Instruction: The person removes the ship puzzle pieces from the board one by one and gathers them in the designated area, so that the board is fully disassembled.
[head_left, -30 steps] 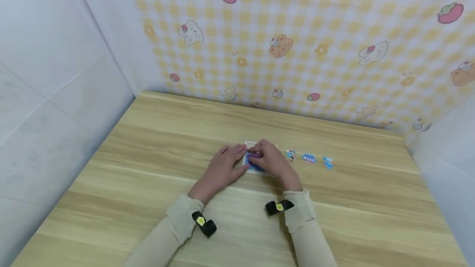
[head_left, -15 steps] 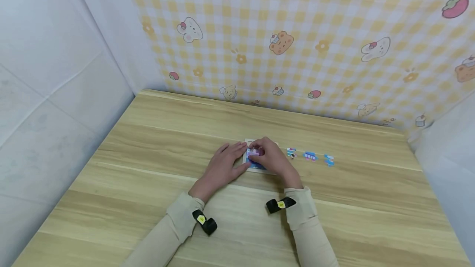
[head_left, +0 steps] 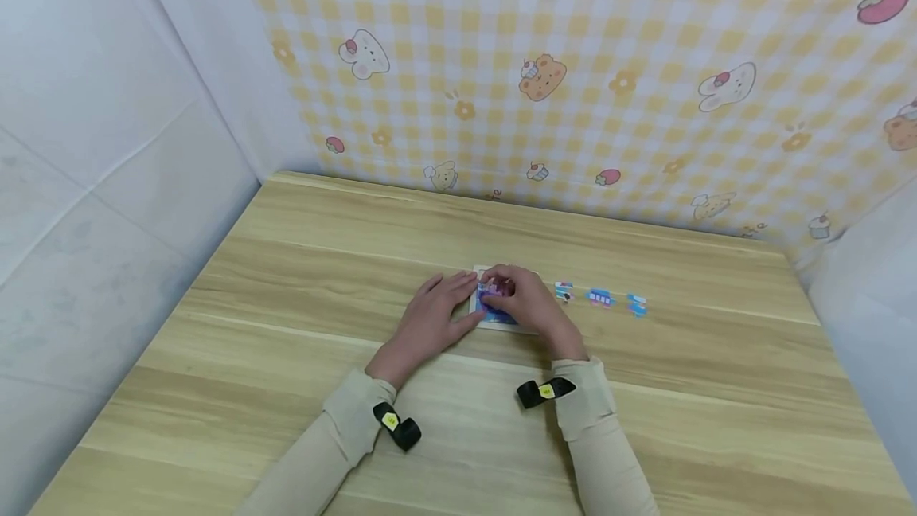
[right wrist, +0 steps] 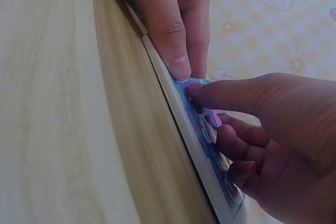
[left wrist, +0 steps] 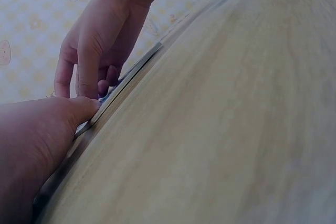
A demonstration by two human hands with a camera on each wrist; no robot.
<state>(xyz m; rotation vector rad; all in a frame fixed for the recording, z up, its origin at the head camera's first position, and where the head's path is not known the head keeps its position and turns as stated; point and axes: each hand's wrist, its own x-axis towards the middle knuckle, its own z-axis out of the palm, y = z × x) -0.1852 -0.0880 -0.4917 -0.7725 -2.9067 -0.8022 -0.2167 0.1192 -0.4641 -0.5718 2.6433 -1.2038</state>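
The right hand (head_left: 528, 299) has shifted only slightly, pinching the piece (right wrist: 214, 119) at the tray (right wrist: 189, 135)'s left side; the left hand (head_left: 432, 322), fingers extended (a handy brace), should steady that edge while the piece is pressed level.

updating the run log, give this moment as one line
left hand: touches puzzle frame | right hand: pinches purple piece over frame | three loose pieces: on table, right of frame

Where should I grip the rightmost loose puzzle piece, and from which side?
Probably pinch the rightmost piece by opposite edges, from above and the right: it lies flat on the table, and its nearest neighbour, the white-windowed piece, is on its left.
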